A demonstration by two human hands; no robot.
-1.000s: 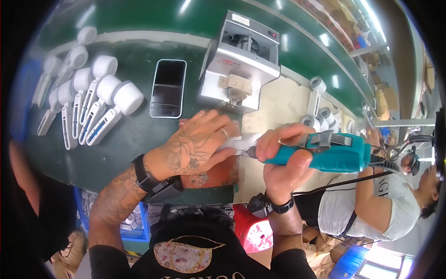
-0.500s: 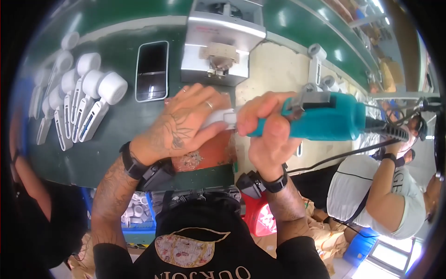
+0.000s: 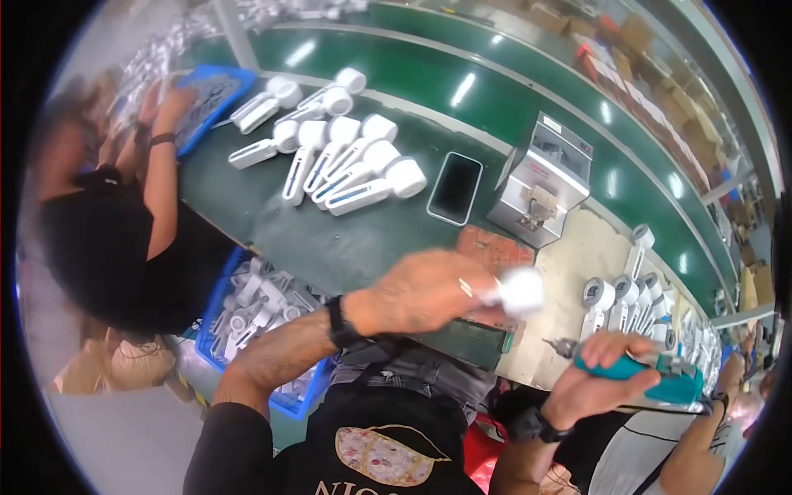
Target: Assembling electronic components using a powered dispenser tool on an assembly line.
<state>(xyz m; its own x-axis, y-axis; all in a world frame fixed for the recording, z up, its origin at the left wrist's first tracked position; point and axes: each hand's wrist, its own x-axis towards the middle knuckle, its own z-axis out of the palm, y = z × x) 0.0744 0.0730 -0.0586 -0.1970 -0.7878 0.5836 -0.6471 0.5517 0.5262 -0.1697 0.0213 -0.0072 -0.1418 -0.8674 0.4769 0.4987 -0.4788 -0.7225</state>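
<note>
My left hand (image 3: 417,293) is closed round a white round-headed handheld device (image 3: 522,290), its head pointing right, above a reddish-brown work pad (image 3: 495,247). The fingers hide most of the device's handle. To the right, my right hand (image 3: 596,375) grips a teal electric screwdriver (image 3: 676,386) with its metal tip pointing left, apart from the device. Several similar white devices (image 3: 355,169) lie side by side on the green table, left of a phone (image 3: 455,188). More round-headed devices (image 3: 624,290) stand grouped on a pale board at the right.
A silver metal machine (image 3: 540,181) stands behind the work pad. Blue crates hold white parts (image 3: 264,309), one below the table's left edge and one blue tray (image 3: 216,107) on it. A co-worker in black (image 3: 124,239) is at left, another in a light shirt (image 3: 610,450) at lower right.
The screwdriver has drawn away from the device toward the lower right. My left hand holds the device apart from it, its head now showing. The view has swung left.
</note>
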